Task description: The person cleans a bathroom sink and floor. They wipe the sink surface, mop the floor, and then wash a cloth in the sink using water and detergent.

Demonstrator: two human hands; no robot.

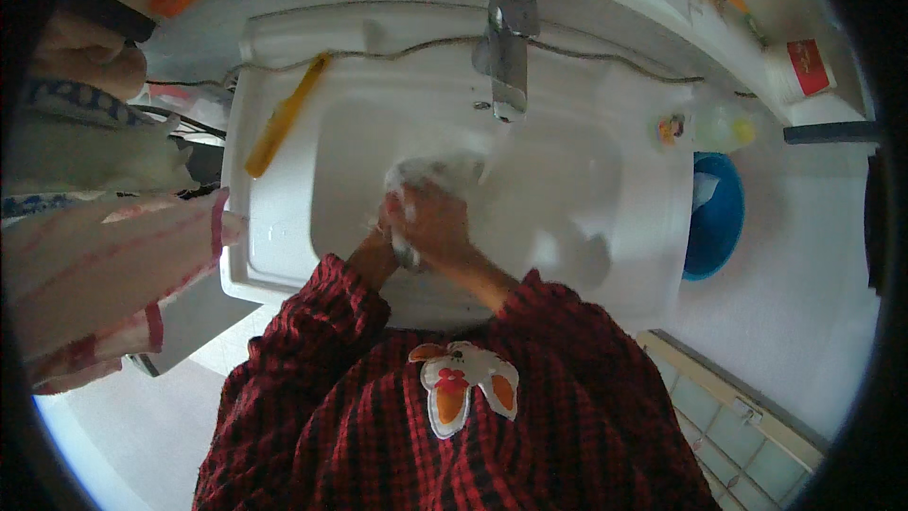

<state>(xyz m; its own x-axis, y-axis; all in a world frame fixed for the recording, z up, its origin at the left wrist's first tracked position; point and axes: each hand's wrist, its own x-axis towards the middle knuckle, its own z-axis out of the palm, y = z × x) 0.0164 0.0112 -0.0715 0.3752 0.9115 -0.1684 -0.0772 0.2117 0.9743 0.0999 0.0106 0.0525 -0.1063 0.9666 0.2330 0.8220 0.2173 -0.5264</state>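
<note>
Over the white sink basin [567,156], my hands are pressed together around a wet, whitish cloth [436,169] that looks covered in suds. My right hand [436,220] lies on top with its fingers curled over the cloth. Beneath and to the left of it is my left hand [377,240], its fingers mostly hidden by the right hand and the cloth. Some of the cloth hangs out below, between the wrists. Beyond my hands stands a chrome faucet [509,71]; whether water runs cannot be made out.
A yellow long-handled tool [284,121] rests on the sink's left ledge. A thin cord [404,51] runs behind the faucet. Towels [106,255] hang at the left. On the right are a clear bottle with a yellow cap [741,131] and a blue bucket [720,227].
</note>
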